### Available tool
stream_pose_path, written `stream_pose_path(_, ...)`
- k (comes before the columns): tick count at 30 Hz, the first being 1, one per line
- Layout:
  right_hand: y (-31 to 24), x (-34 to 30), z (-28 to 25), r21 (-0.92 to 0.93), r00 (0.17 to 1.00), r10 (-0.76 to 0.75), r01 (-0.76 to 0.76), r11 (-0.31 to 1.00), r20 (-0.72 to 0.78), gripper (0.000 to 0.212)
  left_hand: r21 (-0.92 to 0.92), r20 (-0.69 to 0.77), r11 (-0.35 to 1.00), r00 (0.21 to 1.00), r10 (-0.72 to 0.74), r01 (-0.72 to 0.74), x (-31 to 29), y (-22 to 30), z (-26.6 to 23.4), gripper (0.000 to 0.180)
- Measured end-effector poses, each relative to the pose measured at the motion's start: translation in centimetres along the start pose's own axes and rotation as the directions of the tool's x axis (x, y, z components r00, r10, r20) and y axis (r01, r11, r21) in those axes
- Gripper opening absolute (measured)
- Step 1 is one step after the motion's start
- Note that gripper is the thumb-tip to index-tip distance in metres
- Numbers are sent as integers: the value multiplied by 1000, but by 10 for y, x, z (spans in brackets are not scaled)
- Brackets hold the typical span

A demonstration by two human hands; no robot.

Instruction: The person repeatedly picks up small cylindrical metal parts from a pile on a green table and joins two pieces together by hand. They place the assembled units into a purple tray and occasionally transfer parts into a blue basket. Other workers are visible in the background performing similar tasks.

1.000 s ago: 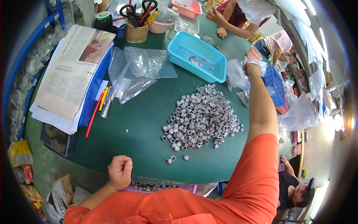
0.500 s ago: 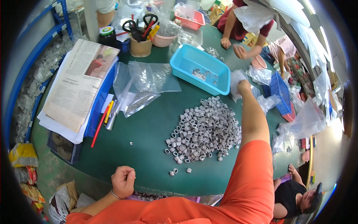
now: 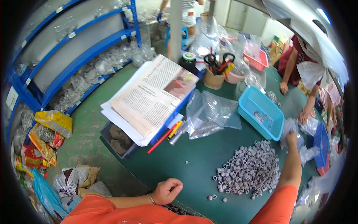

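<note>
At the right, my right hand (image 3: 291, 139) is closed on a clear plastic bag (image 3: 287, 127), beside the near right end of a light blue plastic basket (image 3: 244, 103). Small metal pieces lie on the basket's floor. Left of my right forearm spreads a heap of small grey ring-shaped metal parts (image 3: 248, 168). A few of these rings (image 3: 212, 197) sit apart at the heap's near side. My left hand (image 3: 167, 191) rests by the table's near edge with its fingers curled in; whatever may be inside them is hidden.
Newspaper (image 3: 149, 95) and white sheets cover a blue tray at the left. Red and yellow pens (image 3: 175, 128) lie beside it, near clear bags (image 3: 214, 110). Behind stands a cup (image 3: 213, 80) of scissors. A co-worker's hand (image 3: 284, 88) is across the table. Sacks (image 3: 74, 183) lie on the floor.
The view has swung to the left, so the table things appear farther right and more shelving and floor show. My right hand still grips the bag; my left stays curled by the edge.
</note>
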State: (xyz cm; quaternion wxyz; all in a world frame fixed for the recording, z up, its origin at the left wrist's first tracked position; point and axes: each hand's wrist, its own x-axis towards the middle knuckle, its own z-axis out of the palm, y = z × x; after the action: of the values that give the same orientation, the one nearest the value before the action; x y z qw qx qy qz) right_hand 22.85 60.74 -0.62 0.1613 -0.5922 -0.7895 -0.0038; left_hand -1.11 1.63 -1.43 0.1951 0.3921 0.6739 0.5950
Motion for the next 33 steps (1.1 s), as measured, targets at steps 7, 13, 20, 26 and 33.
stream_pose_path(7,19,13,16,53,999,41,-40,998,-17,21,-20,-2,999,999,-46,46,-5,-2,0,12)
stream_pose_path(13,0,8,14,-1,999,-1,1,1000,39,16,-45,-4,998,999,-48,48,-8,-2,-6,12)
stream_pose_path(20,-24,-11,-20,600,947,319,-240,763,-27,22,-39,-15,994,994,-105,104,-5,-7,-1,9)
stream_pose_path(26,-46,-14,-41,898,963,238,-214,384,128,12,-195,20,963,982,-186,186,-7,-14,-10,7)
stream_pose_path(33,-8,-35,-65,979,973,114,-202,16,199,7,-144,83,989,996,-33,45,-1,-16,-1,4)
